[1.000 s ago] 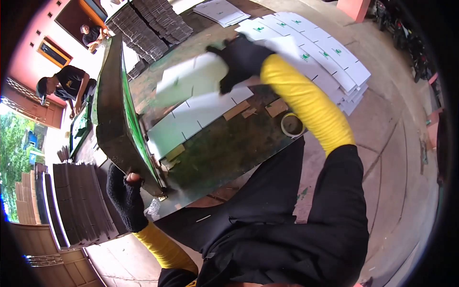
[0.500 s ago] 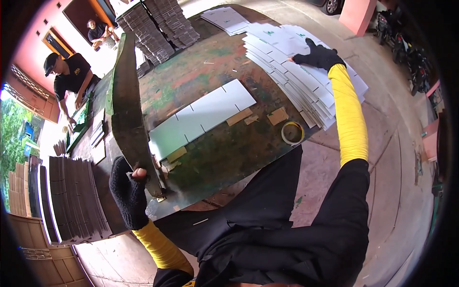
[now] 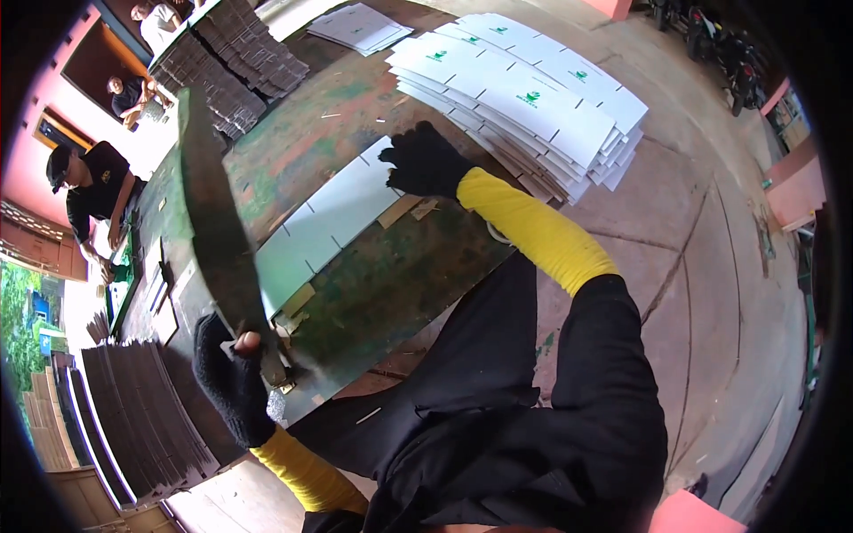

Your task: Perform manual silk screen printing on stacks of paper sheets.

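A long, dark frame [image 3: 218, 226], likely stiff and hefty, tilts over the left of the surface [image 3: 391, 293], its near end gripped by the left hand [image 3: 233, 382]. Beside it lies a rectangular white card sheet [image 3: 324, 222], likely light, best edge-held, the open right hand [image 3: 426, 162] at its right end.

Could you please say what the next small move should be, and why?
I would probably settle the white slotted sheet against the brown cardboard pieces: the black-gloved right hand is at its far end, and the black-gloved left hand holds the long dark frame raised, leaving the sheet accessible.
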The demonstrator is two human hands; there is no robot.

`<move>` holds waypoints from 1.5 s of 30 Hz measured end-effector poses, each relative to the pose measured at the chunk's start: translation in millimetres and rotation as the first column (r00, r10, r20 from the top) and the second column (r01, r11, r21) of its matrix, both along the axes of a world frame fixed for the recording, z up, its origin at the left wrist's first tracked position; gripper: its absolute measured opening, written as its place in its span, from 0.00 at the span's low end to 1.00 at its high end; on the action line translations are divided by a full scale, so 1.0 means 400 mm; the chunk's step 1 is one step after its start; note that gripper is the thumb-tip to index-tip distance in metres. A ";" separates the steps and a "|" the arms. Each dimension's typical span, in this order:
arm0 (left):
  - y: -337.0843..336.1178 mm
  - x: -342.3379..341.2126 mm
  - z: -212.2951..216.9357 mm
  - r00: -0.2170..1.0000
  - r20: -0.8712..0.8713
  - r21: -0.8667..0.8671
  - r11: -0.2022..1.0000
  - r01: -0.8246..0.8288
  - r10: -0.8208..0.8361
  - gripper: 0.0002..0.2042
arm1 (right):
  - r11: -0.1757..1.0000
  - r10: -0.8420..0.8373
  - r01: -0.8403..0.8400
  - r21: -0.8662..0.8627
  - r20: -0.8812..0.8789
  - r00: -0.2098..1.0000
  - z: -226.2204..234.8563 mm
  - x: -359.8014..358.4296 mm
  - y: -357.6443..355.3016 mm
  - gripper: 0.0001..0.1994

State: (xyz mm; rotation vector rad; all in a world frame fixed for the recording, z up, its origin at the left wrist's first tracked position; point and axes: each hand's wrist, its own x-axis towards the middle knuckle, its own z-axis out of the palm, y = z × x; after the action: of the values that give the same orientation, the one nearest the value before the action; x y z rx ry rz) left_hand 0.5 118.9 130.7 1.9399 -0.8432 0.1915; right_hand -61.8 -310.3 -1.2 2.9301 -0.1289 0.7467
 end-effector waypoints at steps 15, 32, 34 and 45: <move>-0.249 -0.043 -0.071 0.935 0.172 0.216 0.938 0.271 -0.310 0.15 | 0.981 0.075 -0.090 0.173 0.091 0.993 -0.110 -0.040 -0.042 0.11; -0.363 -0.007 -0.334 0.825 0.054 0.542 0.710 0.449 -0.562 0.23 | 0.937 0.171 -0.110 0.332 -0.159 0.972 -0.055 0.036 -0.173 0.16; -0.359 0.000 -0.340 0.842 0.018 0.536 0.716 0.448 -0.540 0.24 | 0.937 0.160 -0.127 0.325 -0.076 0.984 -0.020 0.122 -0.125 0.17; -0.346 -0.014 -0.328 0.856 -0.009 0.490 0.744 0.454 -0.516 0.27 | 0.981 0.148 -0.104 0.165 -0.289 0.946 0.089 0.656 0.324 0.45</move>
State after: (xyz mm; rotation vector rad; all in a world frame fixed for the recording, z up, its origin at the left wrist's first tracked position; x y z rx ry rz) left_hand -5.1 -19.5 -0.5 2.0815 -1.5763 -0.2384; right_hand 200.6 -180.5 34.3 3.1750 0.0339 0.3076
